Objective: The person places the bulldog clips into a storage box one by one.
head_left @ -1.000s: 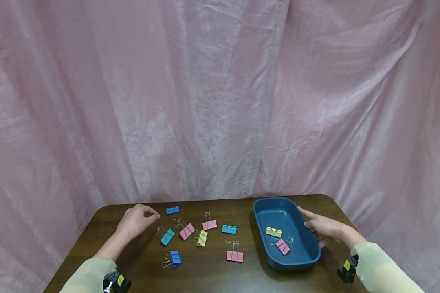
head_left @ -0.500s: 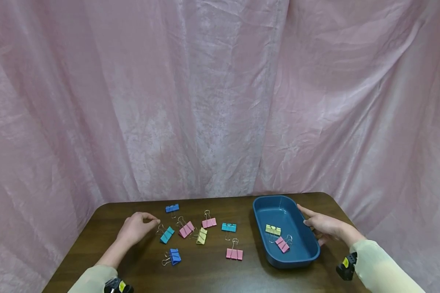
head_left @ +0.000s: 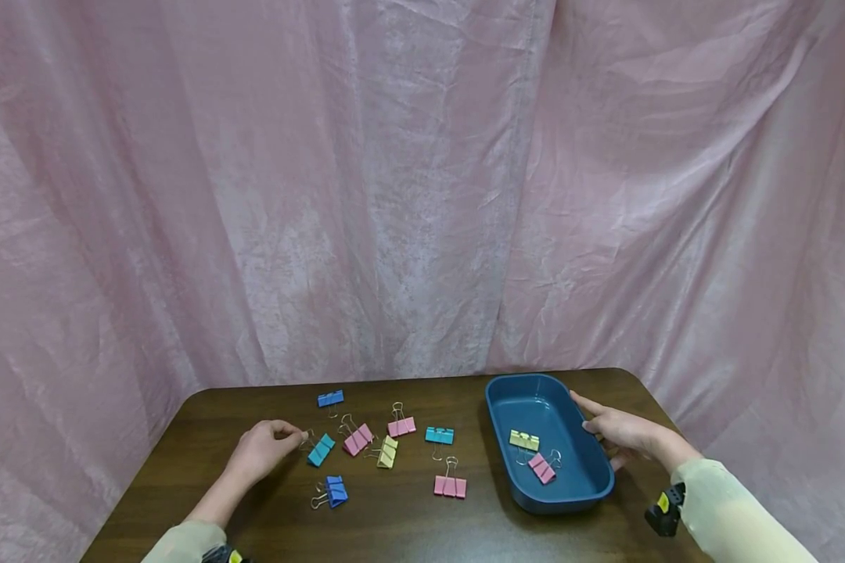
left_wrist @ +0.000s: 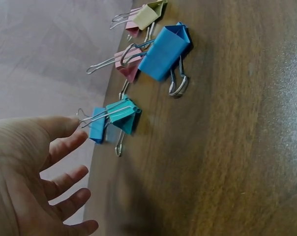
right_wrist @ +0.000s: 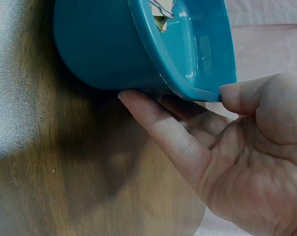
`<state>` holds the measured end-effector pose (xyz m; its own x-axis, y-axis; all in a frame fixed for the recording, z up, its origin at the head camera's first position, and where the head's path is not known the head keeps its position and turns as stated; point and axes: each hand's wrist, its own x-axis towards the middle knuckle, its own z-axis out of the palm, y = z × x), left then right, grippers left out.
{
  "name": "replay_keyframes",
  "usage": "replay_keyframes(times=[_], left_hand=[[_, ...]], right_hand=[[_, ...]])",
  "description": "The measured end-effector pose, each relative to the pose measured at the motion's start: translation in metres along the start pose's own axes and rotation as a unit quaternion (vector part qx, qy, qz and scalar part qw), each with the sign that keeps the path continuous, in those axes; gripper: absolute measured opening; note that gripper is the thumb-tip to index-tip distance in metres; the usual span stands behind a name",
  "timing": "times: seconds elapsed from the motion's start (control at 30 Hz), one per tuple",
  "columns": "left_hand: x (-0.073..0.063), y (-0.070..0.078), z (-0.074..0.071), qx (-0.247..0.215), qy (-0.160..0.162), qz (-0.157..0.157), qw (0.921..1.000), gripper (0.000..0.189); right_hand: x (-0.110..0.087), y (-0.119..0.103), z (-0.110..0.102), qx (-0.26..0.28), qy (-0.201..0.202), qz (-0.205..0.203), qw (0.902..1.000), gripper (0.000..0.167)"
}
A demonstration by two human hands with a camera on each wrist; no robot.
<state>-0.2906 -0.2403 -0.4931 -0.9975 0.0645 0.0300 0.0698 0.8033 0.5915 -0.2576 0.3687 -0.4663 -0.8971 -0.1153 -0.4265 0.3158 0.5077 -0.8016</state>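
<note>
My left hand (head_left: 264,452) is at the left of the table, thumb and index fingertips right at the wire handles of a teal binder clip (head_left: 321,450). In the left wrist view a handle of the teal binder clip (left_wrist: 123,114) reaches the thumb tip; the index finger sits just below and the other fingers are spread. On the right, my right hand (head_left: 627,438) holds the side of a blue plastic tray (head_left: 496,446), its thumb (right_wrist: 232,98) at the rim and its fingers against the outer wall. A yellow binder clip (head_left: 524,440) and a pink binder clip (head_left: 541,468) lie in the tray.
Around the teal clip lie a blue clip (head_left: 336,491), another blue clip (head_left: 330,399), a pink clip (head_left: 357,440) and a yellow clip (head_left: 388,452). Farther right are two pink clips and a light blue clip (head_left: 440,435). A pink curtain (head_left: 394,195) hangs behind the wooden table (head_left: 394,532).
My left hand has come down and slightly nearer me, its fingertips now at the teal clip's handles. My right hand stays on the tray. The head view has shifted slightly.
</note>
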Motion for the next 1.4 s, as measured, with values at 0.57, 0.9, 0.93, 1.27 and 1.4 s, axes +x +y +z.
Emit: replay_keyframes(times=[0.57,0.9,0.93,1.27,1.4], left_hand=[[0.002,0.000,0.007,-0.018,0.016,-0.004,0.9997,0.020],[0.004,0.001,0.011,-0.002,0.026,-0.004,0.9997,0.017],[0.005,0.000,0.012,0.000,0.027,-0.005,0.9996,0.018],[0.004,-0.002,0.014,-0.010,0.024,-0.010,0.9996,0.017],[0.004,-0.001,0.014,-0.016,0.025,-0.011,0.9995,0.017]], right_hand=[[0.000,0.002,0.000,0.004,0.002,0.002,1.0000,0.070],[0.000,0.001,0.000,-0.006,0.005,0.003,1.0000,0.070],[-0.001,0.000,0.000,-0.008,0.005,0.003,0.9999,0.070],[0.000,0.003,0.001,-0.001,0.008,0.007,0.9999,0.070],[0.000,0.003,0.001,-0.001,0.007,0.001,1.0000,0.069]])
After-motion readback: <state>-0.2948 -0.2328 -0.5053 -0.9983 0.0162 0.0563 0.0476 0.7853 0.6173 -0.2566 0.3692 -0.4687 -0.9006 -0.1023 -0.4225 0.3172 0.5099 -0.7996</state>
